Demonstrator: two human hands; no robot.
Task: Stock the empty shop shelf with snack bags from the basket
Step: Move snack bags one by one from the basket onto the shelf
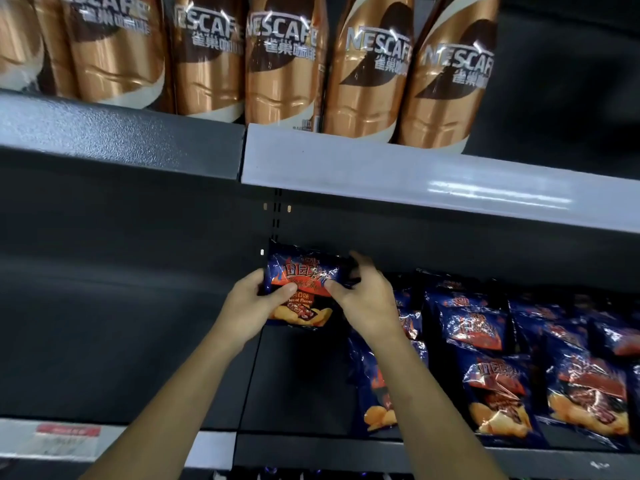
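Snack bag (301,289) is upright toward the shelf (138,341) back, pinched at 9 o'clock by your left hand (247,306) and 3 o'clock by your right hand (367,299); released leaning, it could flop forward

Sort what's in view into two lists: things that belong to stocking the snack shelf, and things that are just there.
Part of the job: snack bag, held by the left hand and right hand; stocked bags lying to its right; the shelf they go on.

Just there: Nescafé bottles on the shelf above; price label on the front rail, lower left.
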